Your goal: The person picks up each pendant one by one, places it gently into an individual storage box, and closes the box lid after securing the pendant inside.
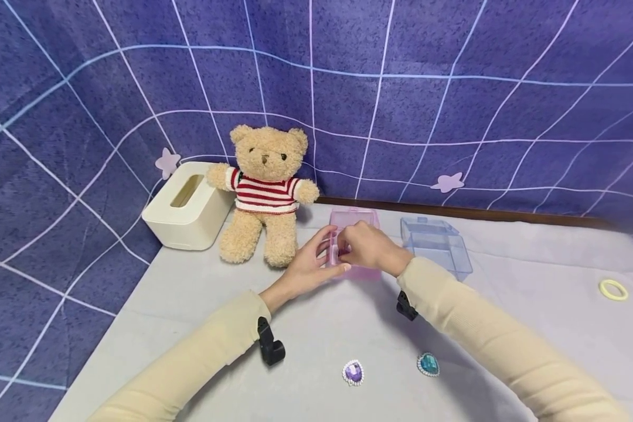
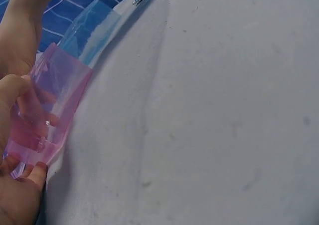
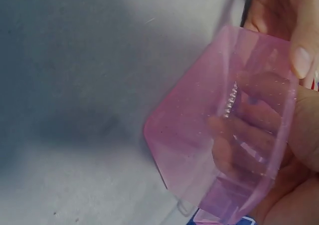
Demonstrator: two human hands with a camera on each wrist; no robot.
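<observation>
A see-through pink plastic box (image 1: 366, 272) stands on the cloth with its lid raised at the back. My left hand (image 1: 308, 266) grips its left side, thumb near the front and fingers behind. Inside the box, my right hand (image 1: 366, 243) has its fingers curled around a small gem with a white beaded edge (image 3: 232, 100), seen blurred through the pink wall in the right wrist view. The tinted plastic hides most of that gem. Nearer the front lie a purple heart gem (image 1: 354, 372) and a teal heart gem (image 1: 428, 364), both edged with beads.
Right of the pink box is an open blue clear box (image 1: 438, 246), partly behind the right forearm. A teddy bear (image 1: 266, 193) in a striped sweater leans by a white tissue box (image 1: 190, 205). A yellow ring (image 1: 613, 289) lies far right. Purple gridded fabric (image 1: 401, 105) hangs behind.
</observation>
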